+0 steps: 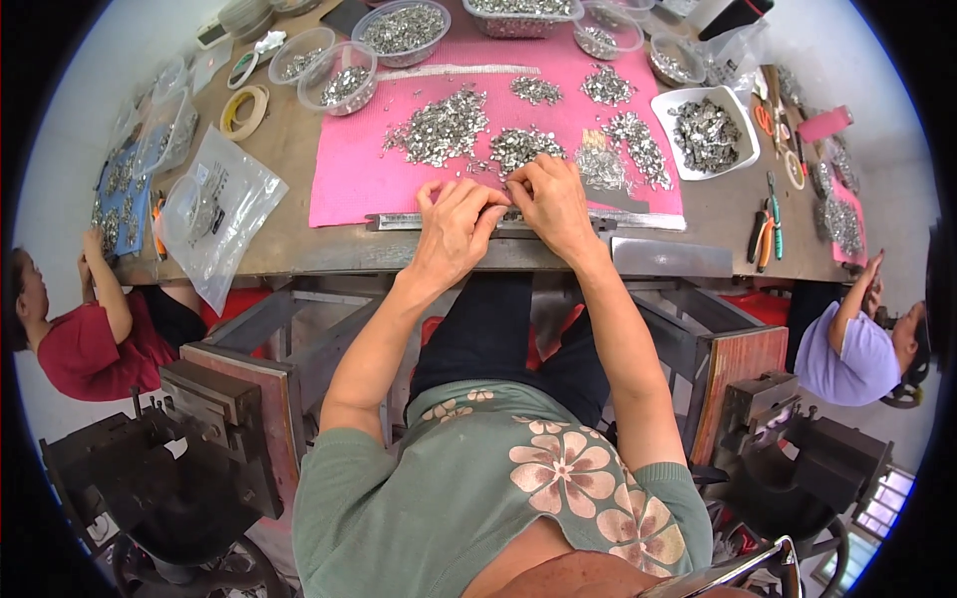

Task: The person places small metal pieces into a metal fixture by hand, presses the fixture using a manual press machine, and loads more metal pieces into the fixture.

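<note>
Frame centre — left hand (457,227), right hand (554,207) at metal bar (399,221); fingers curled — whether grasping, cannot tell; silvery pile (524,147) just above.

Left grip (455,227) just beside right grip (558,204), fingers (525,177) bent.

A long, narrow metal strip (514,221) lies crosswise along the near edge of the pink mat (344,184). Beyond it, small shiny silver-grey pieces (524,148) lie loose in several jumbled heaps, some close behind the strip.
</note>
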`<state>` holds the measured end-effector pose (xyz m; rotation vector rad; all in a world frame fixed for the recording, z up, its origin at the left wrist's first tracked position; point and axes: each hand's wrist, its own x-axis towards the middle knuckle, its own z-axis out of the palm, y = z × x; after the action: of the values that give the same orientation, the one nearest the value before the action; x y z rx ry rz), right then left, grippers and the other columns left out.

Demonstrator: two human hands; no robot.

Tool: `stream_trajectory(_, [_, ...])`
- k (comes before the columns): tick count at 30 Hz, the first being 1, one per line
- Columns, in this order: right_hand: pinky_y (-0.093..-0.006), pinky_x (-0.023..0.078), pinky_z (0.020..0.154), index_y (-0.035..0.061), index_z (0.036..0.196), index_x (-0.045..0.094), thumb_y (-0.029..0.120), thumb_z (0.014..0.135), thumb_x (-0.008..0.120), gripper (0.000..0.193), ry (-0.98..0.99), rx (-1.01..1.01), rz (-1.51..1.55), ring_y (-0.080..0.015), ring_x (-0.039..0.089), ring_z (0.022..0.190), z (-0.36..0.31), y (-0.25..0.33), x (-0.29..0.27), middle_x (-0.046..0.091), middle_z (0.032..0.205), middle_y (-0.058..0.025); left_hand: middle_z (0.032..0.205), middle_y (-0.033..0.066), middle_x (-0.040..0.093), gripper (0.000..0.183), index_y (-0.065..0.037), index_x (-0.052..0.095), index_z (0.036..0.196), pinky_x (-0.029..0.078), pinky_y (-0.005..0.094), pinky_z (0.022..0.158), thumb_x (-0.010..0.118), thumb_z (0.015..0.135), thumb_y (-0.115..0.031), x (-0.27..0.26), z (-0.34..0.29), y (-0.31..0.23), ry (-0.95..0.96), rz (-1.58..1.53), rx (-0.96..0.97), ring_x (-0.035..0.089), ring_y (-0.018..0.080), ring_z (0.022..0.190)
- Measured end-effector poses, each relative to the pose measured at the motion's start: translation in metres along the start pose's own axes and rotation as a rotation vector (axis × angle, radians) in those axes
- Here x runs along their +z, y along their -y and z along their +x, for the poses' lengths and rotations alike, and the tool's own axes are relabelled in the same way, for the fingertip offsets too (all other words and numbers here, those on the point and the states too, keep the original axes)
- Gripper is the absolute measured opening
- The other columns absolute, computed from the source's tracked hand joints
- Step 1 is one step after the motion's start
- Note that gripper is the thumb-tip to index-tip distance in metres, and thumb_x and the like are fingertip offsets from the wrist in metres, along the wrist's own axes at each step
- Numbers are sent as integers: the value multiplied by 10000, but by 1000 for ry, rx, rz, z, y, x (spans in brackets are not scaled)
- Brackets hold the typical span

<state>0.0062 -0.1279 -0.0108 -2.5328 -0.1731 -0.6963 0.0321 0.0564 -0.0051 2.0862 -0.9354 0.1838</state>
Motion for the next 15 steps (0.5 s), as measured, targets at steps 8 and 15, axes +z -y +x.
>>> stream_trajectory(8, [-402,439,790,53,852,671,78,811,723,70,90,36,148,-286,608,813,0,-7,-13,614,831,-81,919,5,645,173,-96,704,995,312,432,983,763,876,-207,6,0,-7,-54,96,31,591,207,905])
stream_trajectory(15, [-385,432,765,41,882,637,32,806,736,125,86,-9,227,-278,588,796,-23,5,-45,595,835,-69,909,6,647,194,-97,703,995,314,430,972,774,868,-226,9,0,-8,-91,147,32,596,205,898])
